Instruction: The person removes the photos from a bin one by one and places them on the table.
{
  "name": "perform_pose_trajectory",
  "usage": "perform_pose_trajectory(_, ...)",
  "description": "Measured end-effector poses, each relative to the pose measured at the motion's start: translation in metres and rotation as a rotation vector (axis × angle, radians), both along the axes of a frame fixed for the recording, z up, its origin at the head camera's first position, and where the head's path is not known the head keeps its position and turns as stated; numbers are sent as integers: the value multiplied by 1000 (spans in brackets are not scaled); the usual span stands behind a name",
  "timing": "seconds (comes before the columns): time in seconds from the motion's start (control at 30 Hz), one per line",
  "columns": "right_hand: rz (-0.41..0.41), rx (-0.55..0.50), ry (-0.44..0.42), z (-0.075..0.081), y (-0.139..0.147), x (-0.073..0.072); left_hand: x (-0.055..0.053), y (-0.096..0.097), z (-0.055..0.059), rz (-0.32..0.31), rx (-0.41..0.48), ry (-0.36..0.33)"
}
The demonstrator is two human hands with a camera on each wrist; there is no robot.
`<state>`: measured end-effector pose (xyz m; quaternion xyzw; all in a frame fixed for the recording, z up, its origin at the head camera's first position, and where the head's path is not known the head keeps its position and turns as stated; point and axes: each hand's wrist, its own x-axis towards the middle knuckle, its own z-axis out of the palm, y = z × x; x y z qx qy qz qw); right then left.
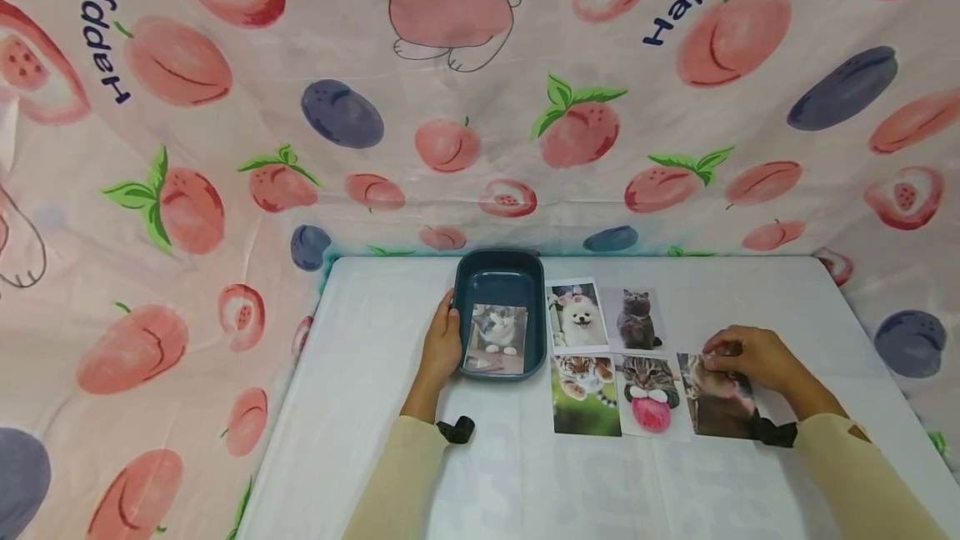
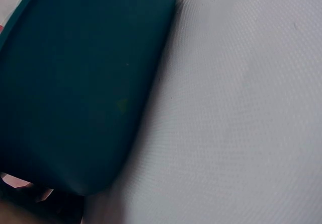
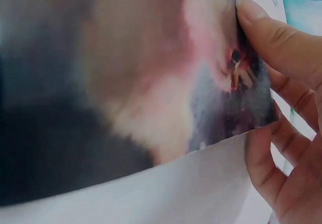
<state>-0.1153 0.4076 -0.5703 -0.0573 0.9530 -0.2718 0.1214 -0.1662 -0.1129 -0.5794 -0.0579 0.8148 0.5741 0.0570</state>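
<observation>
My left hand (image 1: 441, 344) grips the left side of a dark teal tray (image 1: 537, 315), whose smooth outer surface (image 2: 80, 83) fills much of the left wrist view. Inside the tray lies a photo card of a grey and white cat (image 1: 497, 340). At the right, my right hand (image 1: 753, 357) pinches the upper edge of a dark brown photo card (image 1: 720, 402), thumb on its printed face. In the right wrist view that photo card (image 3: 141, 83) appears close up and bent, its lower edge raised off the white surface; its picture is too blurred to identify.
Beside the tray lie a white dog photo (image 1: 579, 319), a grey cat photo (image 1: 636, 319), a tiger cub photo (image 1: 585, 398) and a photo of a tabby with a pink ball (image 1: 651, 398). A white table (image 1: 525, 490) lies beneath; a fruit-print cloth (image 1: 480, 90) hangs behind.
</observation>
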Motion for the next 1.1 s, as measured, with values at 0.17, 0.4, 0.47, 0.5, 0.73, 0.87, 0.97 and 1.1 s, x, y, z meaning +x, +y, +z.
perform_pose_trajectory(0.17,-7,10,-4,0,-2,-1,-1,0,-1,2,-1,0)
perform_pose_trajectory(0.4,-9,14,-17,2,-1,-3,-1,-1,0,1,2,0)
perform_pose_trajectory(0.47,-18,17,-15,2,0,-4,-1,0,1,-2,4,5)
perform_pose_trajectory(0.5,-21,14,-14,3,0,-4,0,0,1,-3,4,6)
perform_pose_trajectory(0.73,-51,-32,-23,17,-14,-14,0,-1,1,-1,0,3)
perform_pose_trajectory(0.87,-19,-72,13,26,-30,-20,0,0,2,0,1,-6)
perform_pose_trajectory(0.97,23,-99,32,30,-46,-27,0,0,3,0,5,-3)
perform_pose_trajectory(1.1,77,-140,46,36,-70,-41,0,0,2,-4,5,10)
